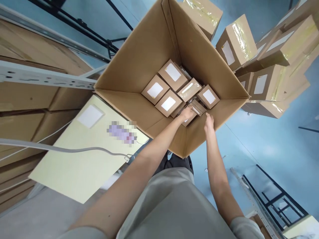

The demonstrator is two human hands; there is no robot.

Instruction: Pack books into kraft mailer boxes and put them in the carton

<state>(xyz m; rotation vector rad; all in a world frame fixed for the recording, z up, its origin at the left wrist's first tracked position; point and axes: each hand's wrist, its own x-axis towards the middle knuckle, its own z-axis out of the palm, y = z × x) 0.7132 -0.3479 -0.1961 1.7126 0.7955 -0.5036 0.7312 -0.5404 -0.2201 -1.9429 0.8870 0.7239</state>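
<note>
"Where's the small box (198,107) by that left hand?"

"Low inside the big open carton (149,43), toward its near right side. The left hand (188,113) touches it; whether the fingers pinch it or just press it, I can't tell."

"And the right hand (209,122)?"

"Just right of the left one, over the carton's near right wall. Its fingers sit loosely close together, slightly bent, with nothing visible between them."

"What's around the small box?"

"A shiny taped box (189,89) just beyond, 1 white-labelled box (208,96) on the right, and 3 labelled boxes (168,103) on the left."

"Outside the carton?"

"Left, a pale yellow tabletop (74,172) with a white square (91,116) and a grey cable (74,150) across it, then a rack (45,77) of cartons. Far right, taped cartons (236,43); near right, a black metal frame (276,198)."
</note>
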